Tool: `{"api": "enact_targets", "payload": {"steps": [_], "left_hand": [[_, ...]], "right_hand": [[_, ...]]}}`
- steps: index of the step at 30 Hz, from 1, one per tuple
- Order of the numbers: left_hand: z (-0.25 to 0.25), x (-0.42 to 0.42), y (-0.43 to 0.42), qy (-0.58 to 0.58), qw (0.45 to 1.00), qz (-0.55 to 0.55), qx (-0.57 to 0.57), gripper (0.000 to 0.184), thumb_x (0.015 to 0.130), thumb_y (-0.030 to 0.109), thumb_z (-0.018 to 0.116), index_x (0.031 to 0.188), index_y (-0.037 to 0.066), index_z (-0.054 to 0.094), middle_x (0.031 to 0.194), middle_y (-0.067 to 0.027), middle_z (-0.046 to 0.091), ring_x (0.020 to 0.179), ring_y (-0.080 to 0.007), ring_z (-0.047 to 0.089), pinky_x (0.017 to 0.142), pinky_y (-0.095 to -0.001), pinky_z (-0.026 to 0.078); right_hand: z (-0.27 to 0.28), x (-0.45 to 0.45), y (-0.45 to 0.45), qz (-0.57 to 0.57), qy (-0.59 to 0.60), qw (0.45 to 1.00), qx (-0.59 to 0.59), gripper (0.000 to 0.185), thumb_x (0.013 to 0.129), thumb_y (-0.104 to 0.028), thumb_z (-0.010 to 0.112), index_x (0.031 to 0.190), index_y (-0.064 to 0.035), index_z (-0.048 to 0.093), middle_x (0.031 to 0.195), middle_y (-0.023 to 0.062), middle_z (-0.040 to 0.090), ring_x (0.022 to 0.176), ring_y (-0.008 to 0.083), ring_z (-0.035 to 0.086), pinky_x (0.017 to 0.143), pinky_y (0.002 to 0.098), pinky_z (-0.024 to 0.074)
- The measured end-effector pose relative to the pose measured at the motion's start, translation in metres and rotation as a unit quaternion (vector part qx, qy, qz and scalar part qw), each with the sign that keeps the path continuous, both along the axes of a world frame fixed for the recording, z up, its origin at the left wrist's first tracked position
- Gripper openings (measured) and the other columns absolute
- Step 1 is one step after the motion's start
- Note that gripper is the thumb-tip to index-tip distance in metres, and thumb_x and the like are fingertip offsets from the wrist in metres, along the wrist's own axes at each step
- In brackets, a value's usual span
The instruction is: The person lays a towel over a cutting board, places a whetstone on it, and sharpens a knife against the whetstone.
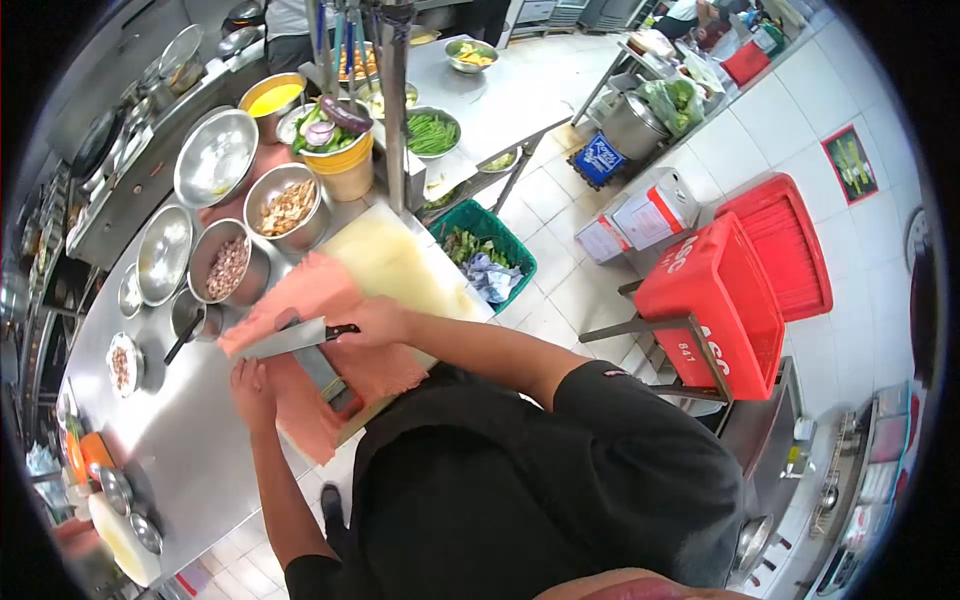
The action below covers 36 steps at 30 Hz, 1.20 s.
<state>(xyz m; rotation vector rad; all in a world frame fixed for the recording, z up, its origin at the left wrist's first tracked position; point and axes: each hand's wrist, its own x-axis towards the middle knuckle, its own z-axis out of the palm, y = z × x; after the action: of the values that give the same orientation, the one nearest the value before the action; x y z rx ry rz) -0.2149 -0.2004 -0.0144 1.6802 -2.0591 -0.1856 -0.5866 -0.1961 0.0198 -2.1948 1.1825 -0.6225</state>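
Observation:
My right hand (375, 323) grips the black handle of a large kitchen knife (285, 341). The broad blade points left, lying across a grey, flat block like a sharpening stone (322, 374). My left hand (251, 385) is beside the blade's tip, fingers loosely bent and nothing visible in them; whether they touch the steel I cannot tell. Under the block a pink cloth (300, 425) is spread at the counter's edge, and more pink cloth (315, 283) lies beyond the knife.
A pale cutting board (390, 255) adjoins the cloth. Steel pots of chopped pinkish food (228, 268) and brown pieces (288, 208) stand beyond, near a yellow vegetable bucket (350, 178). A green crate (515, 255) and red bin (715, 300) are to my right. Another person (290, 30) stands across the counter.

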Motion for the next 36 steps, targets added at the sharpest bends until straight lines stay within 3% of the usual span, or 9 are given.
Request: {"api": "enact_targets", "payload": {"steps": [4, 7, 13, 19, 21, 23, 24, 27, 36], "left_hand": [[-0.007, -0.005, 0.0, 0.012, 1.0, 0.01, -0.021, 0.031, 0.102, 0.021, 0.066, 0.124, 0.001, 0.074, 0.138, -0.0275, 0.064, 0.129, -0.0442, 0.059, 0.11, -0.0505, 0.048], [-0.007, -0.006, 0.006, 0.017, 0.999, 0.009, -0.026, 0.031, 0.102, 0.021, 0.066, 0.125, 0.002, 0.074, 0.138, -0.0274, 0.064, 0.13, -0.0437, 0.059, 0.111, -0.0497, 0.048], [-0.006, -0.004, 0.01, 0.017, 0.999, 0.007, -0.026, 0.032, 0.103, 0.023, 0.065, 0.126, 0.003, 0.074, 0.138, -0.0251, 0.065, 0.13, -0.0432, 0.06, 0.111, -0.0494, 0.048], [-0.075, 0.033, -0.014, -0.04, 0.991, -0.089, -0.094, 0.028, 0.098, 0.019, 0.066, 0.12, 0.006, 0.077, 0.136, -0.0195, 0.068, 0.129, -0.0423, 0.06, 0.113, -0.0504, 0.046], [-0.025, 0.002, 0.017, -0.057, 0.978, -0.15, -0.133, 0.035, 0.084, 0.011, 0.068, 0.118, 0.01, 0.076, 0.128, -0.0149, 0.07, 0.129, -0.0412, 0.059, 0.113, -0.0495, 0.046], [0.01, -0.036, 0.046, 0.011, 0.999, -0.035, -0.002, 0.033, 0.085, 0.015, 0.073, 0.117, 0.011, 0.075, 0.122, -0.0154, 0.07, 0.121, -0.0383, 0.062, 0.106, -0.0514, 0.048], [0.009, -0.046, 0.055, 0.059, 0.998, -0.036, 0.0, 0.028, 0.088, 0.018, 0.073, 0.115, 0.011, 0.076, 0.12, -0.015, 0.069, 0.117, -0.0372, 0.063, 0.102, -0.0522, 0.049], [0.026, -0.07, 0.083, 0.084, 0.995, -0.044, -0.013, 0.024, 0.092, 0.021, 0.074, 0.114, 0.012, 0.078, 0.123, -0.0144, 0.069, 0.118, -0.036, 0.062, 0.101, -0.0513, 0.049], [0.005, -0.019, 0.007, 0.047, 0.998, 0.014, -0.045, 0.023, 0.094, 0.023, 0.072, 0.114, 0.014, 0.077, 0.13, -0.0133, 0.068, 0.118, -0.0382, 0.063, 0.099, -0.0501, 0.052]], "right_hand": [[-0.014, 0.001, 0.003, 0.006, -0.079, 0.993, -0.091, 0.047, 0.095, -0.048, 0.069, 0.137, -0.0293, 0.068, 0.112, 0.011, 0.076, 0.095, 0.0367, 0.074, 0.081, 0.0517, 0.0583], [-0.009, 0.002, 0.013, -0.03, 0.019, 0.999, -0.007, 0.043, 0.094, -0.039, 0.068, 0.134, -0.0248, 0.065, 0.119, 0.0107, 0.073, 0.105, 0.0373, 0.071, 0.089, 0.0529, 0.0569], [0.0, 0.019, 0.013, -0.103, 0.162, 0.977, -0.089, 0.044, 0.093, -0.042, 0.068, 0.135, -0.0295, 0.067, 0.121, 0.0107, 0.073, 0.096, 0.0339, 0.075, 0.077, 0.0509, 0.0597], [0.01, 0.014, 0.023, -0.094, 0.061, 0.994, 0.007, 0.045, 0.1, -0.053, 0.056, 0.136, -0.0279, 0.065, 0.123, 0.0133, 0.072, 0.106, 0.0392, 0.071, 0.082, 0.0527, 0.059], [0.024, 0.009, 0.036, -0.09, 0.119, 0.98, 0.133, 0.044, 0.1, -0.056, 0.056, 0.133, -0.0279, 0.065, 0.116, 0.013, 0.074, 0.103, 0.0392, 0.072, 0.084, 0.0514, 0.0588], [-0.003, -0.014, 0.053, -0.078, 0.135, 0.986, 0.066, 0.044, 0.102, -0.054, 0.058, 0.133, -0.0245, 0.065, 0.102, 0.0136, 0.075, 0.092, 0.037, 0.074, 0.076, 0.0514, 0.0586], [-0.007, -0.027, 0.071, -0.098, 0.092, 0.991, -0.02, 0.044, 0.1, -0.053, 0.063, 0.137, -0.0286, 0.065, 0.099, 0.0128, 0.075, 0.09, 0.037, 0.074, 0.076, 0.0515, 0.0583], [0.011, -0.048, 0.106, -0.129, 0.115, 0.985, 0.022, 0.047, 0.097, -0.049, 0.072, 0.139, -0.0292, 0.067, 0.094, 0.0133, 0.072, 0.089, 0.0377, 0.073, 0.075, 0.0497, 0.0589], [-0.008, 0.012, 0.021, -0.103, 0.095, 0.989, -0.037, 0.045, 0.098, -0.048, 0.068, 0.138, -0.0259, 0.066, 0.1, 0.0159, 0.075, 0.091, 0.0402, 0.073, 0.078, 0.05, 0.0592]]}}
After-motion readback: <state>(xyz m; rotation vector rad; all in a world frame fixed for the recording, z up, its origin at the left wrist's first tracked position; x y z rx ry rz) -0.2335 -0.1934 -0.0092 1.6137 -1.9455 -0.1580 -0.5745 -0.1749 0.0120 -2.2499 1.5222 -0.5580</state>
